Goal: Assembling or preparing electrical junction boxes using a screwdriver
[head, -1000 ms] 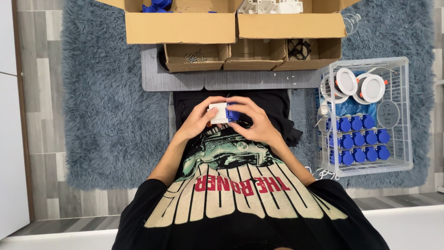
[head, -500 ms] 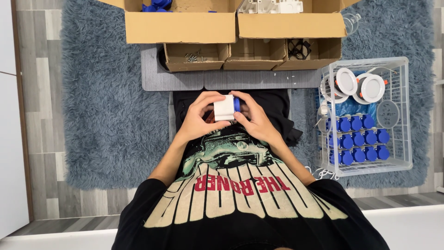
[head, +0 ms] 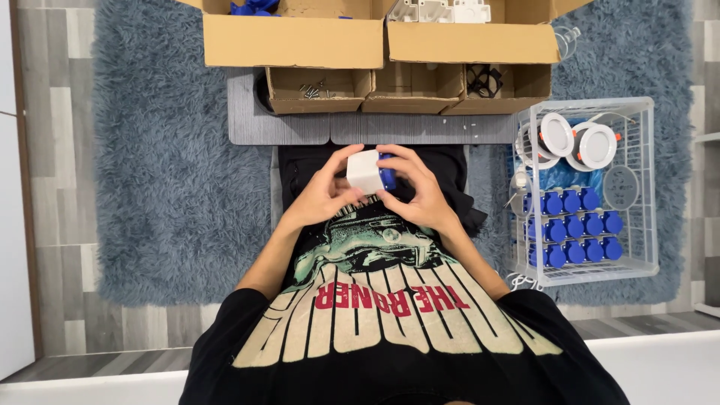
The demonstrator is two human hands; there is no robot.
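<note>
Both hands meet in front of my chest around a small white box-shaped part (head: pixel 365 171) with a blue piece (head: pixel 387 175) on its right side. My left hand (head: pixel 324 193) grips the white part from the left and below. My right hand (head: pixel 417 190) closes on the blue piece and the part's right side, fingers curled over the top. I sit on a blue-grey shaggy rug (head: pixel 172 172), black shirt below the hands.
A white wire basket (head: pixel 645 187) at my right holds several blue capped pieces (head: pixel 574 225) and two round white lamp fittings (head: pixel 577 141). Open cardboard boxes (head: pixel 375 45) stand ahead, with smaller box compartments (head: pixel 319 90) on a grey mat (head: pixel 255 124). Wood floor surrounds the rug.
The hands have lifted the white-and-blue part slightly and turned it; more of the white face now shows and the blue piece sits at its right side.
</note>
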